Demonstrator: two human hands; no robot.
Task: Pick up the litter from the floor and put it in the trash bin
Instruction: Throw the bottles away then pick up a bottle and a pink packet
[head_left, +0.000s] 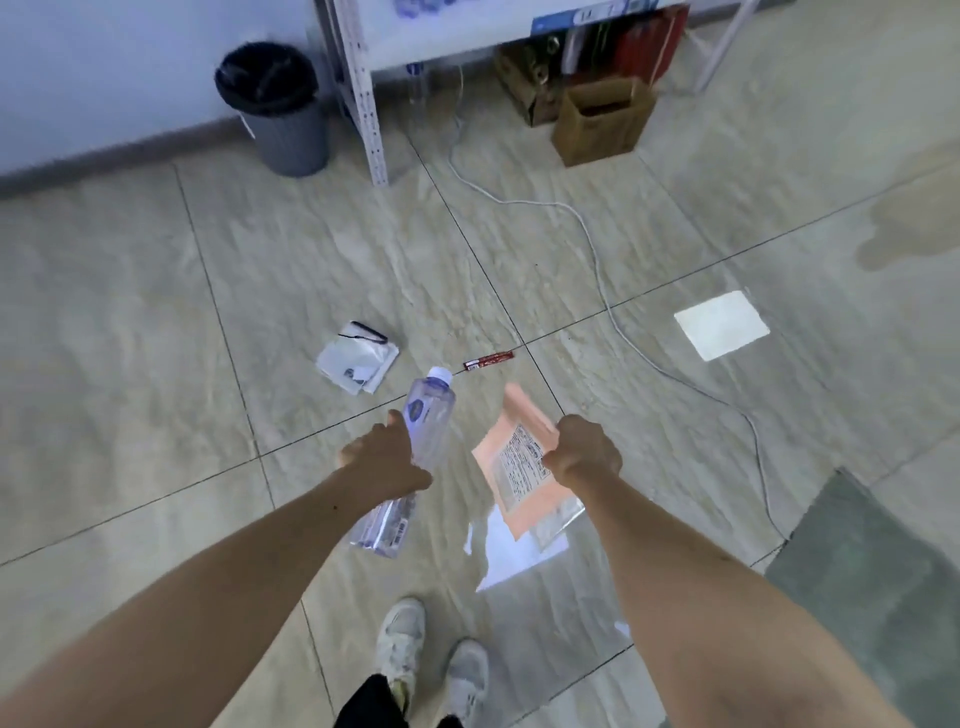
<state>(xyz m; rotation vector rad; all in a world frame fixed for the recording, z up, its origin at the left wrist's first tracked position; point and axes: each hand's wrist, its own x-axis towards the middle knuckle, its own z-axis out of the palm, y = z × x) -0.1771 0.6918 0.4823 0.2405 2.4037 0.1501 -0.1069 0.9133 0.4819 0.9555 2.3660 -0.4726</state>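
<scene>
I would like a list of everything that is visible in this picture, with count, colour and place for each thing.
trash bin: one, grey with black liner, far left by the wall
shelf: one, white, far centre
boxes: several, brown cardboard, under and beside the shelf
cable: one, white, across the floor on the right
white packet: one, on the floor, centre
red wrapper: one, small, on the floor, centre
bottle: one, clear plastic, held in the left hand
pink packet: one, held in the right hand
left hand: closed on the bottle
right hand: closed on the pink packet
shoes: two, white, bottom centre
</scene>
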